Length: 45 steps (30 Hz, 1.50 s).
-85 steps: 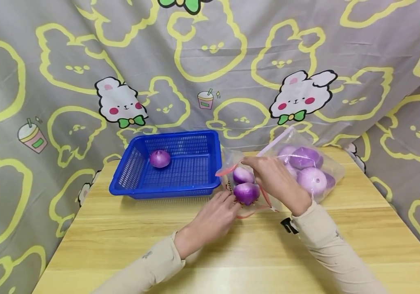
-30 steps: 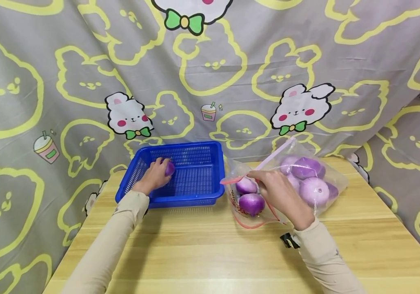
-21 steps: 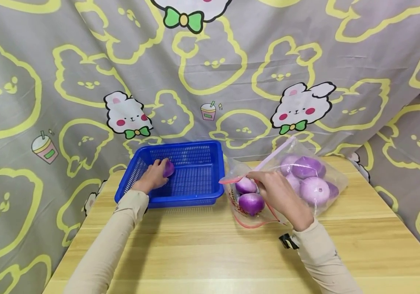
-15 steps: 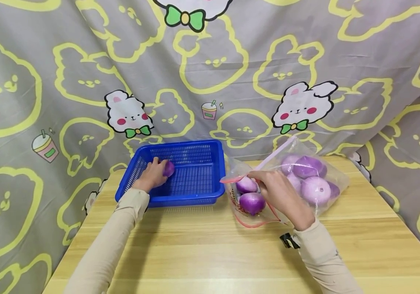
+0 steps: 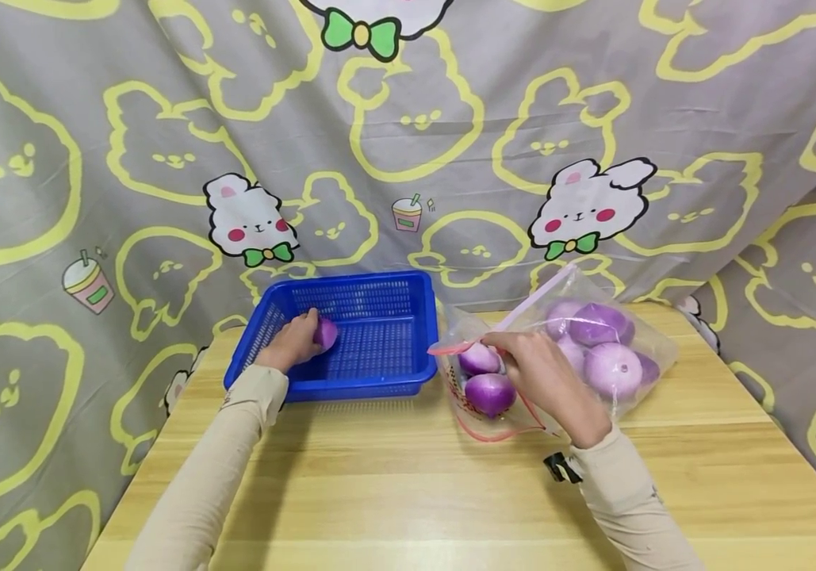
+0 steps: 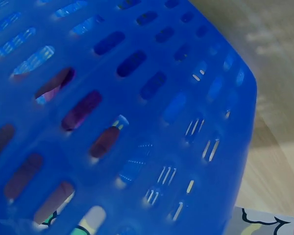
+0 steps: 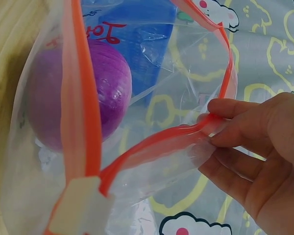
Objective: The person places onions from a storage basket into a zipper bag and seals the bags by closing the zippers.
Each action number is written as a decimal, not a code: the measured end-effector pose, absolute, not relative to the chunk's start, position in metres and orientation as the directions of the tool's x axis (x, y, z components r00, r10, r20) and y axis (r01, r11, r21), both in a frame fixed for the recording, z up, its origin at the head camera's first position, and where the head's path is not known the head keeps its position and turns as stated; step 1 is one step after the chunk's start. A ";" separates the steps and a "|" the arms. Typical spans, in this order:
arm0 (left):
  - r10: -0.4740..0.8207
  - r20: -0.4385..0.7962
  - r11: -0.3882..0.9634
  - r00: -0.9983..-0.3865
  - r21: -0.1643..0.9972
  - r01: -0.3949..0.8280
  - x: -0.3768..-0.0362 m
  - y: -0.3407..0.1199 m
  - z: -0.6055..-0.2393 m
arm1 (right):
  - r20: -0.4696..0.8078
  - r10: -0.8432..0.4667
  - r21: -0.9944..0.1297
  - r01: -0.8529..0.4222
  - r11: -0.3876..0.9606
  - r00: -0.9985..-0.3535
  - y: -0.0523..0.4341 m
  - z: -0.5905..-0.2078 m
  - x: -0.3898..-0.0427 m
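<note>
My left hand (image 5: pixel 295 341) reaches into the blue basket (image 5: pixel 358 388) and grips a purple onion (image 5: pixel 325 335) near its left end. In the left wrist view the basket wall (image 6: pixel 137 112) hides most of that hand; only bits of purple and fingers show through the slots. My right hand (image 5: pixel 546 377) pinches the red-edged mouth of a clear zip bag (image 7: pixel 186 142) between thumb and fingers, keeping it spread. Two purple onions show in this bag, the nearer onion (image 5: pixel 490 395) in front of the other onion (image 5: pixel 480 359). A pale slider (image 7: pixel 81 205) sits on the zip.
A second clear bag (image 5: pixel 653 341) with a pink zip lies behind and right of my right hand, holding several onions (image 5: pixel 613 369). Everything stands on a wooden table (image 5: pixel 408 492). A grey patterned curtain (image 5: pixel 450 143) hangs right behind the basket.
My left hand has gone from the zip bag to the onion in the basket. Within the last half second, hand and onion shift slightly. My right hand stays at the bag's mouth.
</note>
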State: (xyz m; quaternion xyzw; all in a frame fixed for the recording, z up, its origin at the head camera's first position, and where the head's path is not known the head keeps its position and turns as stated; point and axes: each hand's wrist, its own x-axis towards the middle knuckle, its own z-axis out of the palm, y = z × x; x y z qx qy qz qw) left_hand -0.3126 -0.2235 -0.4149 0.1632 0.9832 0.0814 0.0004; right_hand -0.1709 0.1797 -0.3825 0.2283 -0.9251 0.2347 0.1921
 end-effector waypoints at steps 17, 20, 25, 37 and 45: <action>0.426 0.240 0.874 -0.872 0.140 0.466 -0.300 -0.211 -0.405 | 0.495 -0.337 -0.334 -0.534 0.777 -0.801 0.187 -0.385 -0.171; 0.435 0.278 0.864 -0.856 0.137 0.484 -0.291 -0.203 -0.400 | 0.489 -0.334 -0.334 -0.526 0.782 -0.806 0.188 -0.385 -0.171; 0.451 0.327 0.828 -0.830 0.193 0.526 -0.273 -0.190 -0.390 | 0.481 -0.327 -0.339 -0.517 0.786 -0.813 0.189 -0.385 -0.171; 0.532 0.472 0.703 -0.703 0.217 0.677 -0.211 -0.145 -0.358 | 0.481 -0.329 -0.346 -0.521 0.780 -0.813 0.188 -0.383 -0.173; 0.600 0.584 0.582 -0.548 0.152 0.799 -0.179 -0.116 -0.349 | 0.474 -0.327 -0.359 -0.518 0.776 -0.818 0.188 -0.381 -0.173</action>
